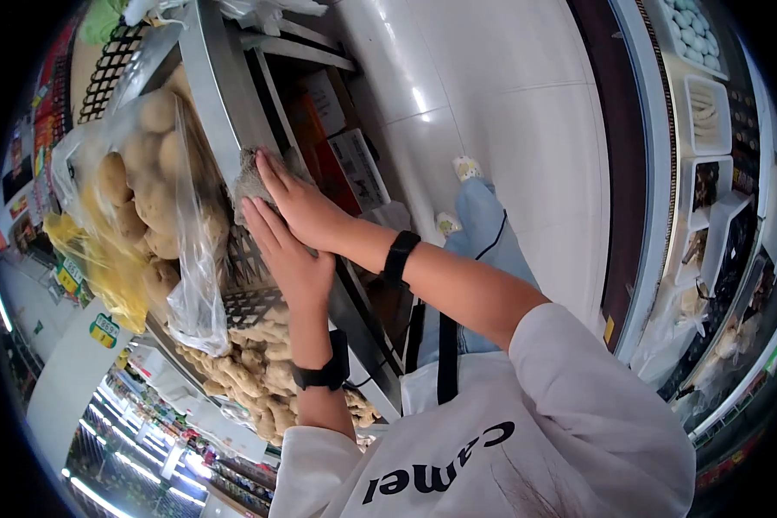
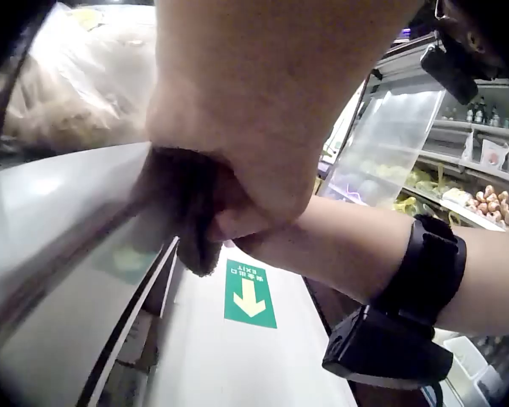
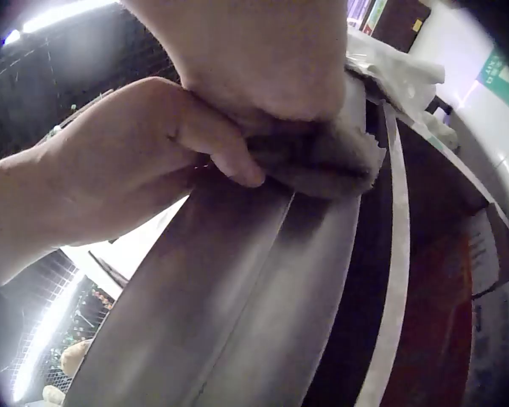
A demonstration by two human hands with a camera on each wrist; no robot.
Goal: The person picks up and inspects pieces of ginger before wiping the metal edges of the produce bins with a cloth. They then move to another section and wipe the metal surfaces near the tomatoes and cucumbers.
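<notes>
You have the steel rim of the tabletop (image 1: 209,78) in front of you, with a big clear bag of potatoes (image 1: 151,207) just inside it and a heap of ginger-like roots (image 1: 242,371) nearer your body. Your right hand (image 1: 306,205) and left hand (image 1: 292,263) lie side by side, fingers straight, so your grip presses rather than clamps; what the thumbs do underneath you can't fully tell. Under them is the grey cloth (image 1: 249,180), on the rim and lapping over its outer side. Expect it to be light, limp and hard to damage, likely to bunch or slide on the smooth metal, more so if damp. Take hold across its thick middle, palms flat, rather than at a loose edge.
</notes>
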